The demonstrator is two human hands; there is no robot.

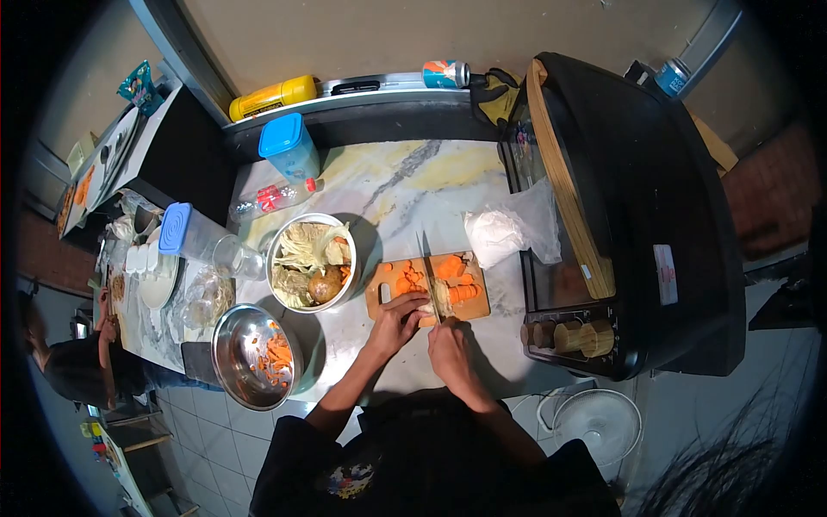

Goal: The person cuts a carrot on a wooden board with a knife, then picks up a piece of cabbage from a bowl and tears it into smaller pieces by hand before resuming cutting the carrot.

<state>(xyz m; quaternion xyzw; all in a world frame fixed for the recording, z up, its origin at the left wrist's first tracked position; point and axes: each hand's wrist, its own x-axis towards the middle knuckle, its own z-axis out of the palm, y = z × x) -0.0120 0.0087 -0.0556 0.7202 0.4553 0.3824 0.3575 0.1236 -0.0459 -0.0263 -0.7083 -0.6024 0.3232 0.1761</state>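
Note:
A wooden cutting board (479,303) lies on the marble-patterned counter in front of me. My right hand (451,355) grips a knife (426,269), its blade pointing away from me across the board. Beside the blade, my left hand (400,322) presses curled fingers on a small pale vegetable piece (426,312), partly hidden by the fingertips. Cut carrot (450,267) lies on both sides of the blade, with pale bits near its lower right. To the left, a white bowl (274,274) holds cabbage leaves, a round brown vegetable and carrot pieces.
A steel bowl (220,377) with carrot scraps sits near the front edge. Behind stand a blue-lidded container (297,155) and a lying plastic bottle (274,198). A bag of white powder (500,236) rests beside a large black appliance (655,215). Another person (82,370) is at far left.

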